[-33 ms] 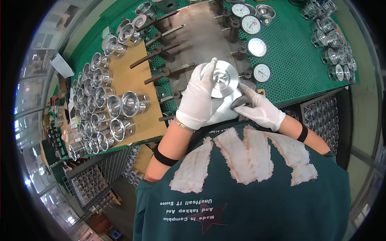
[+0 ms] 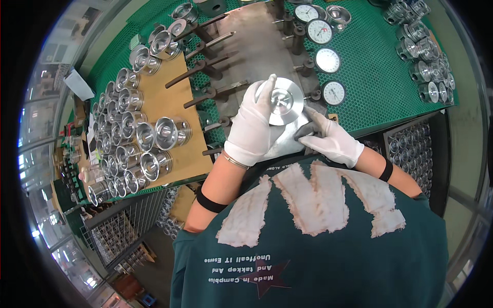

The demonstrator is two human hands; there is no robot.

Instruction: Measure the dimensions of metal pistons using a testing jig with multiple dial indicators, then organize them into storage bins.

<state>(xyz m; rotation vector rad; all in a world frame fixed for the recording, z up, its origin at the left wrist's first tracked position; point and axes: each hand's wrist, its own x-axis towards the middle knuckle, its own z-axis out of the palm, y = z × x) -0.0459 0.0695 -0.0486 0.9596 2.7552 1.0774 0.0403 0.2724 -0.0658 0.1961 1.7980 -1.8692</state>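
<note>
Holding a shiny metal piston (image 2: 285, 100) in the left hand (image 2: 254, 126), the person is keeping it just above the grey metal plate (image 2: 257, 49) on the table (image 2: 380, 87). The right hand (image 2: 328, 137) is touching the piston's lower edge, fingers half curled, gripping nothing I can make out. The smooth piston could be slipping out of the white glove and banging the round white dial gauges (image 2: 328, 60) just beyond the hands. More pistons (image 2: 154, 136) are crowding a brown board (image 2: 164, 97) to the left, so an elbow could be knocking them. A white paper tag (image 2: 78, 84) is lying far left.
</note>
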